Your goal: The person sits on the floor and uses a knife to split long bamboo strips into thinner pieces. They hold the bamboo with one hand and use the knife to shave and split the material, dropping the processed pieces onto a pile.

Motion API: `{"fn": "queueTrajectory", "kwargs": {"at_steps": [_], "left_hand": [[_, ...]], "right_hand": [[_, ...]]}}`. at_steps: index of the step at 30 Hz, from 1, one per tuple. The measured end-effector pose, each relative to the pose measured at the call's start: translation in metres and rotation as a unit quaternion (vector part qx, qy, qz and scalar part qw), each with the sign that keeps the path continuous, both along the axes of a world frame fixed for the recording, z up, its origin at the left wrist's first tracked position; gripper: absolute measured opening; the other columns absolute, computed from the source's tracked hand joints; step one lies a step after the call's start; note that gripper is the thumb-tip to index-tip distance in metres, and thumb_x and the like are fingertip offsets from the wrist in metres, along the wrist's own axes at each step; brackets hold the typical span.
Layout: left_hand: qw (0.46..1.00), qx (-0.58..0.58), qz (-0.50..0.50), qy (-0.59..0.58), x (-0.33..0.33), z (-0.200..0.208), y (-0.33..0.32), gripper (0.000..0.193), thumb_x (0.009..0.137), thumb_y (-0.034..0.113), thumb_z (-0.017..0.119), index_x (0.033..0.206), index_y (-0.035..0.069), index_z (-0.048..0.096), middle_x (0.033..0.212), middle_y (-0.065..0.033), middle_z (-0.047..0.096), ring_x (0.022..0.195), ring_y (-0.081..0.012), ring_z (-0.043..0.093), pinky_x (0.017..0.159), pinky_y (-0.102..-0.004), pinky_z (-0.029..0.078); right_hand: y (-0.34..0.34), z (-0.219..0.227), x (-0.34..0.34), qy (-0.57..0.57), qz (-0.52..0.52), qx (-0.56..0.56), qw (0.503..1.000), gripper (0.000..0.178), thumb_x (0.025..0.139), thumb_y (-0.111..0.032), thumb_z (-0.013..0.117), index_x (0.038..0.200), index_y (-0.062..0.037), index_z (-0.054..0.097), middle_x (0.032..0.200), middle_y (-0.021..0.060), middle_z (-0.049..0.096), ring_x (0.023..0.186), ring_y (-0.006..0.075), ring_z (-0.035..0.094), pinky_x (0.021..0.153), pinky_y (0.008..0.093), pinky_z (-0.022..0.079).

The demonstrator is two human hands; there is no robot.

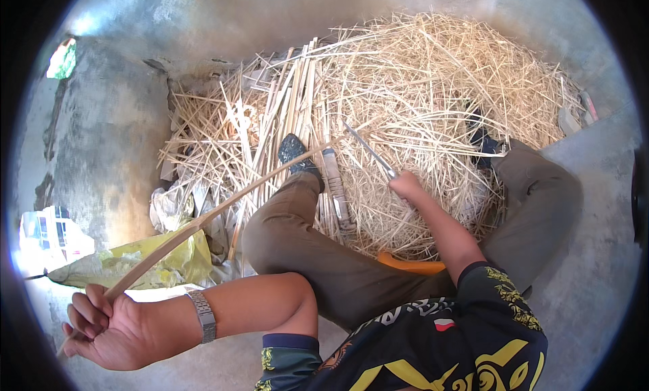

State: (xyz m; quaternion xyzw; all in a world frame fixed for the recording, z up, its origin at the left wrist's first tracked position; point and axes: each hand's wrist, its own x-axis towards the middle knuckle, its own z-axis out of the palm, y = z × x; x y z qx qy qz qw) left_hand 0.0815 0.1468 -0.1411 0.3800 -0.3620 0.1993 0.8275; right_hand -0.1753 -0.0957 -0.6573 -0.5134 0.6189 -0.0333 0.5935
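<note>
A long bamboo strip (196,225) slants from the lower left up to the straw. My left hand (101,327), with a metal-banded watch on the wrist, is closed around its near end. My right hand (405,188) grips the handle of a knife (368,149), its narrow blade pointing up and to the left. The blade's tip lies close to the strip's far end; whether they touch, I cannot tell. Between my legs, beside my shoe (294,153), lies a flat brownish length of wood or bamboo (334,181), partly covered by the strip.
A big heap of thin bamboo shavings (419,86) spreads before me, against the wall. Longer split strips (297,86) lie left of it. Left of my knee are a yellow sack (155,256) and crumpled plastic. An orange edge (409,264) shows beneath my leg.
</note>
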Motion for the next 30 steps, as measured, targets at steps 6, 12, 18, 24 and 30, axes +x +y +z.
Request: {"fn": "queueTrajectory", "kwargs": {"at_steps": [6,12,18,24,30], "left_hand": [[0.994,-0.047,-0.096,0.032,-0.008,-0.004,0.033,0.037,0.094,0.039,0.066,0.079,0.008,0.050,0.064,0.0028,0.035,0.053,-0.0113,0.031,0.050,-0.0284,0.025],[0.997,-0.043,-0.058,-0.007,-0.019,-0.014,0.049,0.037,0.096,0.039,0.063,0.078,0.009,0.050,0.064,0.0034,0.037,0.051,-0.0104,0.032,0.048,-0.0275,0.026],[0.996,-0.023,-0.080,0.009,-0.016,-0.035,0.058,0.036,0.097,0.038,0.061,0.078,0.009,0.049,0.064,0.0033,0.038,0.051,-0.0102,0.032,0.048,-0.0274,0.026],[0.989,-0.015,-0.145,-0.013,-0.022,-0.024,0.064,0.036,0.098,0.038,0.059,0.079,0.009,0.049,0.064,0.0033,0.038,0.051,-0.0099,0.032,0.048,-0.0273,0.026],[0.962,0.007,-0.270,-0.045,-0.024,-0.005,0.046,0.036,0.100,0.037,0.058,0.079,0.009,0.048,0.064,0.0033,0.038,0.051,-0.0097,0.032,0.047,-0.0272,0.026]], "right_hand": [[0.002,0.065,0.051,0.024,0.091,-0.328,0.940,0.025,0.085,-0.030,0.066,0.093,-0.0068,0.071,0.081,0.0180,0.071,0.077,0.0322,0.071,0.065,0.0442,0.056],[-0.051,0.018,0.023,0.081,0.042,-0.182,0.979,0.032,0.084,-0.027,0.065,0.104,-0.0020,0.071,0.086,0.0200,0.072,0.084,0.0363,0.072,0.075,0.0461,0.056],[-0.053,0.019,0.001,0.065,0.111,-0.136,0.982,0.035,0.080,-0.024,0.065,0.099,0.0049,0.070,0.094,0.0258,0.070,0.086,0.0378,0.070,0.077,0.0438,0.055],[-0.052,0.032,-0.007,0.082,0.190,-0.066,0.976,0.026,0.092,-0.022,0.058,0.103,-0.0001,0.067,0.077,0.0123,0.064,0.063,0.0220,0.063,0.061,0.0391,0.051],[-0.070,0.128,-0.018,0.230,0.393,-0.226,0.861,0.016,0.088,-0.018,0.067,0.093,-0.0034,0.070,0.080,0.0087,0.067,0.070,0.0203,0.066,0.066,0.0369,0.055]]}}
